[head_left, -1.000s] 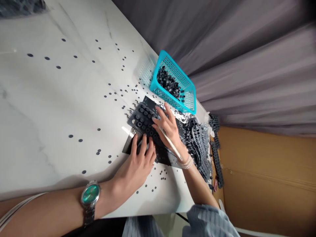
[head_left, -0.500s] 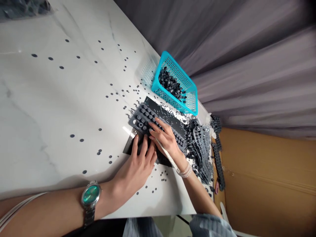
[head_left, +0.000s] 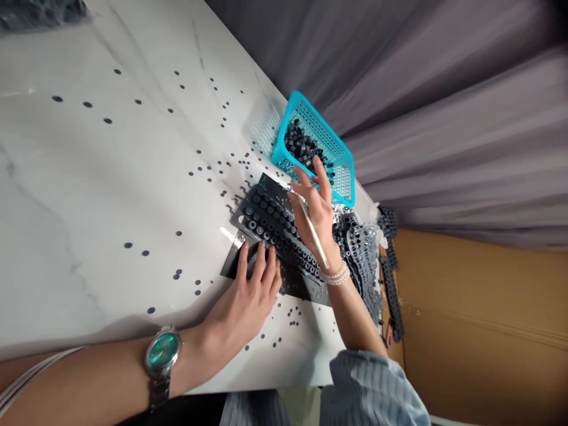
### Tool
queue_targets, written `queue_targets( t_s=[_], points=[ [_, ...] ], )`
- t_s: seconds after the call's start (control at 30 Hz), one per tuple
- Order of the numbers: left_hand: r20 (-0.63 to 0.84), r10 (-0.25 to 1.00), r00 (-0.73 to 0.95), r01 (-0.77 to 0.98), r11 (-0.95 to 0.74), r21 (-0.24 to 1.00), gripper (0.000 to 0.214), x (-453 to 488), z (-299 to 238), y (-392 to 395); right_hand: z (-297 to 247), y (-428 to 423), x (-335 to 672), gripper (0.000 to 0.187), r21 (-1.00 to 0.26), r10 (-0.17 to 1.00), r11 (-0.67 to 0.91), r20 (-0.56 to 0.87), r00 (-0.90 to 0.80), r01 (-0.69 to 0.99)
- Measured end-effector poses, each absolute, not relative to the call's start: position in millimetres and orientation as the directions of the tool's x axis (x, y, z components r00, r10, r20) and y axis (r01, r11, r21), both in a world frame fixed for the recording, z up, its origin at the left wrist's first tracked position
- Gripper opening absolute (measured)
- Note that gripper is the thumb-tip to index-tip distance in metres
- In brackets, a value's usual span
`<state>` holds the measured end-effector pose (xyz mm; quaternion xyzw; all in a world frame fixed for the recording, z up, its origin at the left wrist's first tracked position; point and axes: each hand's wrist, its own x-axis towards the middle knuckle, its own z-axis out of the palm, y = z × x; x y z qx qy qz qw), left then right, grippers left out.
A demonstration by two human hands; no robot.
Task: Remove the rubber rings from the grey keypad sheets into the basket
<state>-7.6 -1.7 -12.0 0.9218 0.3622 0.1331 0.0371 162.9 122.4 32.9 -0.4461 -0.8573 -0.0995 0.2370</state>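
My left hand [head_left: 246, 290] lies flat with fingers spread on a black rubber sheet [head_left: 275, 228] studded with rows of small dark rings, and a steel watch [head_left: 162, 352] sits on that wrist. My right hand [head_left: 316, 219] grips a thin pale stick [head_left: 313, 232] and hangs above the sheet's far end. Its fingertips reach the near rim of a turquoise mesh basket [head_left: 338, 173], which holds a heap of dark rubber rings [head_left: 302, 145]. A flat black plate [head_left: 237, 266] shows under the sheet's edge.
Small dark discs [head_left: 222, 168] lie scattered over the white marble table [head_left: 110, 177]. Perforated grey rubber strips [head_left: 361, 260] are piled at the table's far edge, beside a cardboard box [head_left: 465, 319]. A grey curtain [head_left: 444, 118] hangs beyond the table.
My right hand has lifted off the sheet and moved up toward the basket, still gripping the stick. More of the sheet's rings show. My left hand has stayed in place.
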Motion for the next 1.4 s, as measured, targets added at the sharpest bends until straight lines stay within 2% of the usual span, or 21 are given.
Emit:
queue_targets(
  t_s=[0.17, 0.33, 0.77, 0.93, 1.03, 1.17, 1.4],
  points=[
    [0.236, 0.680, 0.694, 0.659, -0.733, 0.170, 0.055, -6, -12, -2, 27, 104, 156, 0.018, -0.082, 0.727, 0.640, 0.387, -0.568, 0.764],
    [0.252, 0.688, 0.681, 0.676, -0.722, 0.147, 0.054, -5, -12, -3, 19, 72, 158, 0.022, -0.121, 0.681, 0.720, 0.313, -0.662, 0.683],
    [0.256, 0.683, 0.685, 0.683, -0.723, 0.104, 0.056, -6, -11, -2, 22, 77, 149, 0.014, -0.044, 0.667, 0.732, 0.245, -0.703, 0.680],
    [0.254, 0.687, 0.681, 0.676, -0.723, 0.142, 0.058, -4, -12, -3, 16, 83, 151, 0.026, -0.093, 0.657, 0.730, 0.365, -0.659, 0.677],
    [0.232, 0.681, 0.695, 0.665, -0.731, 0.155, 0.055, -5, -12, -3, 12, 92, 152, 0.033, -0.147, 0.708, 0.666, 0.432, -0.559, 0.731],
    [0.217, 0.669, 0.711, 0.663, -0.740, 0.107, 0.055, -6, -11, -1, 19, 118, 143, 0.031, -0.178, 0.723, 0.598, 0.541, -0.430, 0.782],
    [0.241, 0.673, 0.699, 0.670, -0.734, 0.105, 0.057, -5, -15, -2, 29, 125, 137, 0.022, -0.159, 0.747, 0.632, 0.386, -0.541, 0.759]
  ],
)
